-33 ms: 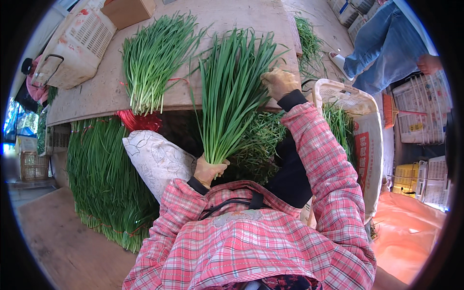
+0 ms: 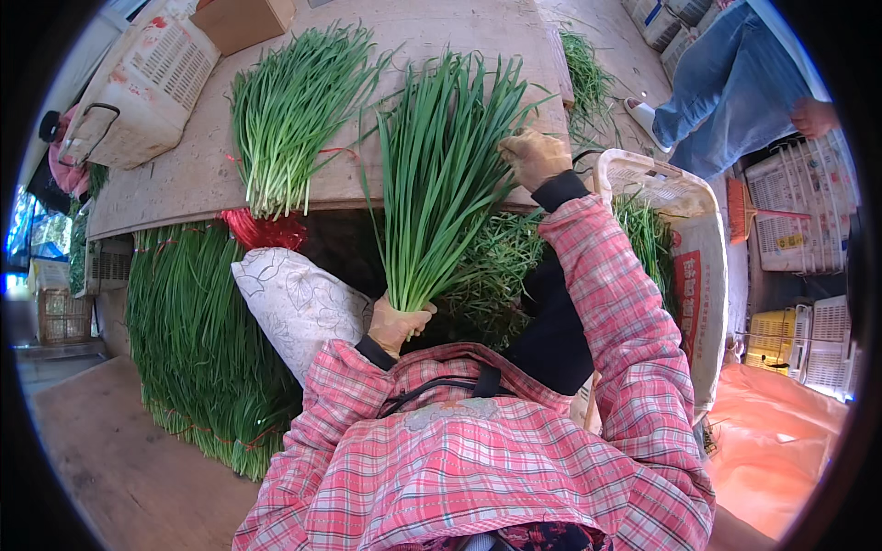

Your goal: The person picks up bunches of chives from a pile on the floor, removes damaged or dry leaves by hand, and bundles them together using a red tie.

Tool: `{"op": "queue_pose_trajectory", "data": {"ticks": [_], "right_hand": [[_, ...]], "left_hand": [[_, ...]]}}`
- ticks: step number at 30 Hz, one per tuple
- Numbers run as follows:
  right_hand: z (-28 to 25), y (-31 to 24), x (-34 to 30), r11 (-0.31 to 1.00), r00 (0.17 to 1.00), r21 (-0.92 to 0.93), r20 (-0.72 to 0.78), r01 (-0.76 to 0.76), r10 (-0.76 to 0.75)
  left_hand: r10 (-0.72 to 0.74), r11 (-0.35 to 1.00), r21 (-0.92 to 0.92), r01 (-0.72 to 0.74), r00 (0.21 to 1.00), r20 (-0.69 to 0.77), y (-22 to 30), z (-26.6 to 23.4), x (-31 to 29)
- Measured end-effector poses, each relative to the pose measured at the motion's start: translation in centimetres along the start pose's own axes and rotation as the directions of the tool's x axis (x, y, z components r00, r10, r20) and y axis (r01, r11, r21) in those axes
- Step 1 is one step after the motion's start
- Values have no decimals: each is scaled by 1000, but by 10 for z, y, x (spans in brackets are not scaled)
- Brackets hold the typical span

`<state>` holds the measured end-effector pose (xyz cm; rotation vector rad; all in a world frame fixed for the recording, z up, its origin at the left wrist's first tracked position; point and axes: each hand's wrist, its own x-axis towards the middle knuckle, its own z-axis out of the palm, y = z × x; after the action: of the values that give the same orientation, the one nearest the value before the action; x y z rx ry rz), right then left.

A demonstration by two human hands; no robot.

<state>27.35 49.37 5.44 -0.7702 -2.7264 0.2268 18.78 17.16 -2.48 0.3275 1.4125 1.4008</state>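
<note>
A bunch of long green leaves [image 2: 441,174] reaches from in front of the table [image 2: 188,188] across its front edge, the leaf tips lying above the tabletop. The left hand [image 2: 398,326], in front of that edge, holds the pale stems, its fingers wrapped round them. The right hand [image 2: 535,159], over the table's front right corner, is at the right side of the leaves, fingers curled in; I cannot tell whether they pinch a leaf.

On the table, left of the held leaves, lies a second bunch [image 2: 294,110], its stem ends pointing toward the front edge. A heap of red string [image 2: 266,230] hangs just below that edge. Loose leaves [image 2: 496,266] lie below the table's front edge, and a thick stack of tied bunches [image 2: 211,331] stands in front of its left part.

Just right of the table is a white basket [image 2: 703,275] with more leaves [image 2: 643,239] inside. A white crate [image 2: 152,87] and a cardboard box [image 2: 243,25] are at the table's far left. Well right of the table are another person's jeans [image 2: 730,96], a broom [image 2: 740,211], and a yellow crate [image 2: 772,338].
</note>
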Motion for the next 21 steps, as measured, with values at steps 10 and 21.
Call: {"op": "queue_pose_trajectory", "data": {"ticks": [10, 21], "right_hand": [[-104, 43, -47, 812, 870, 425, 453, -401, 194], [-25, -31, 44, 869, 903, 258, 42, -423, 427]], "left_hand": [[-14, 999, -35, 16, 999, 45, 1, 0, 2], [65, 995, 85, -60, 996, -67, -4, 1, 4]]}}
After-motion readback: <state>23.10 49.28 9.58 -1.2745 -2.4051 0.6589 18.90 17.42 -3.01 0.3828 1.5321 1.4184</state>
